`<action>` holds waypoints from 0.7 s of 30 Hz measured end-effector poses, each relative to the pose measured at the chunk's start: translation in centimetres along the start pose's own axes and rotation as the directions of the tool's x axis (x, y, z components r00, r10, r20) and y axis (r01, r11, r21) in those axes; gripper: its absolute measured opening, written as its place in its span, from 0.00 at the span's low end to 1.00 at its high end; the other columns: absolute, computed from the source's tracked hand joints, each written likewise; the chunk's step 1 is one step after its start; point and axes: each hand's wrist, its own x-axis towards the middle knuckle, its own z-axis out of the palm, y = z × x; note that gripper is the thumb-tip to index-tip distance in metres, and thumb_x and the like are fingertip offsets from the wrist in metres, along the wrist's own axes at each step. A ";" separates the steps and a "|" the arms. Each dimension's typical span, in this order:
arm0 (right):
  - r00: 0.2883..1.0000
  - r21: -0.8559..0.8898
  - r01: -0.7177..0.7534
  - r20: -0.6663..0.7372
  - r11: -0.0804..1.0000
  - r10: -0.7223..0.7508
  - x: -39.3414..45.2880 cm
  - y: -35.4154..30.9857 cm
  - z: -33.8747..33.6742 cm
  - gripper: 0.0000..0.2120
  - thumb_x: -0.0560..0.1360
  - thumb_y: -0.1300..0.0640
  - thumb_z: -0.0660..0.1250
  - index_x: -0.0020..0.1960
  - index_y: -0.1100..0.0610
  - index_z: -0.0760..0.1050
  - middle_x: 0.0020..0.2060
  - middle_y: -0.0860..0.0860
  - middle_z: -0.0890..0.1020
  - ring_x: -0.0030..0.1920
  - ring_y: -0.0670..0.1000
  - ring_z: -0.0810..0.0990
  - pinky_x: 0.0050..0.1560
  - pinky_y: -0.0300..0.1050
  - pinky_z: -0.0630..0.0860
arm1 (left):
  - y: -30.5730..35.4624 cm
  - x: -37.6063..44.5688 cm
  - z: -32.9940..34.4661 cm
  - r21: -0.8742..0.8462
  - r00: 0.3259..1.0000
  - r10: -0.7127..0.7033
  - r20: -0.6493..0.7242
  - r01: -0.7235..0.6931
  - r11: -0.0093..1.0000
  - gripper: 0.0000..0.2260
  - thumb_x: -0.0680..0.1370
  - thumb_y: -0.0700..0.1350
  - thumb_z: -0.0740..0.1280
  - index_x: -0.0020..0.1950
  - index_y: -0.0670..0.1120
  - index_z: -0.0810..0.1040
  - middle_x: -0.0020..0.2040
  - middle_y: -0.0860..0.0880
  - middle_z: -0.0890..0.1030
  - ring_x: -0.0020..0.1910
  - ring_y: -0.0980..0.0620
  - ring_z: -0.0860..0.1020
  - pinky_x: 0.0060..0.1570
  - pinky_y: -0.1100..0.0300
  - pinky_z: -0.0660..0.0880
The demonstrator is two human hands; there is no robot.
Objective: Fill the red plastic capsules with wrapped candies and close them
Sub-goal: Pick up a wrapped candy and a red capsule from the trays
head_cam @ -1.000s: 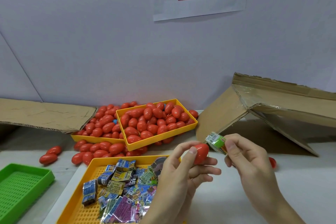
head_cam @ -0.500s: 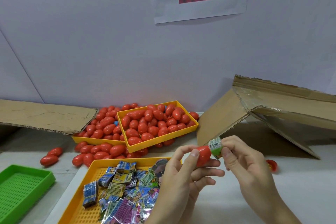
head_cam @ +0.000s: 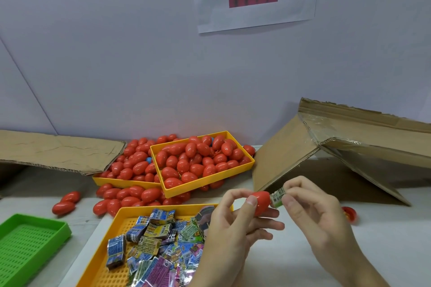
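My left hand (head_cam: 235, 223) grips a red capsule half (head_cam: 262, 202) between thumb and fingers, its open end turned right. My right hand (head_cam: 310, 214) pinches a green wrapped candy (head_cam: 277, 198) whose end sits in that opening. A small red capsule cap (head_cam: 349, 214) lies on the table to the right of my hands. Below my left hand, a yellow tray (head_cam: 112, 235) holds several wrapped candies (head_cam: 154, 235). Two yellow trays (head_cam: 200, 187) at the back are heaped with red capsules (head_cam: 193, 158).
Loose red capsules (head_cam: 67, 202) lie on the table around the back trays. A green perforated tray (head_cam: 30, 247) sits at the left edge. A cardboard flap (head_cam: 51, 149) lies at the back left and a tilted cardboard box (head_cam: 338, 144) stands at the right.
My right hand brought the green candy leftwards from beside the capsule half into its opening. The candy now sits deeper, with less of it showing.
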 end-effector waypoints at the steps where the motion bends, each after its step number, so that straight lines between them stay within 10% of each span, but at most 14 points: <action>1: 1.000 -0.005 -0.002 -0.005 1.000 0.002 0.0 0.0 0.0 0.09 0.76 0.46 0.64 0.40 0.44 0.81 0.42 0.43 0.78 0.47 0.47 0.78 0.38 0.36 0.75 | 0.0 0.0 -0.1 0.022 1.000 0.008 0.001 -0.008 1.000 0.25 0.68 0.54 0.71 0.59 0.42 0.73 0.45 0.36 0.85 0.42 0.39 0.85 0.35 0.60 0.79; 12: 1.000 -0.029 -0.023 0.013 0.999 0.024 0.0 0.2 -0.4 0.10 0.71 0.46 0.62 0.41 0.47 0.81 0.42 0.45 0.78 0.45 0.50 0.77 0.40 0.52 0.76 | 0.0 0.2 -0.3 0.156 0.999 0.041 -0.005 -0.040 0.987 0.21 0.72 0.53 0.68 0.59 0.43 0.73 0.45 0.39 0.86 0.42 0.40 0.85 0.36 0.60 0.79; 17: 0.998 -0.145 -0.012 -0.066 0.989 0.003 0.2 0.4 -0.3 0.09 0.67 0.41 0.65 0.36 0.44 0.80 0.42 0.42 0.75 0.41 0.49 0.75 0.34 0.39 0.73 | 0.1 0.0 -0.3 0.193 0.999 0.054 -0.006 -0.051 0.980 0.19 0.73 0.52 0.69 0.58 0.42 0.74 0.44 0.40 0.86 0.42 0.41 0.85 0.36 0.60 0.78; 21: 0.996 -0.101 -0.031 -0.082 0.994 0.023 0.3 0.8 -0.5 0.08 0.71 0.53 0.70 0.34 0.47 0.82 0.39 0.46 0.75 0.38 0.53 0.74 0.34 0.50 0.71 | 0.4 -0.1 -0.6 0.141 0.998 0.055 -0.021 -0.052 0.989 0.13 0.71 0.47 0.72 0.53 0.44 0.80 0.37 0.41 0.81 0.33 0.45 0.78 0.30 0.59 0.73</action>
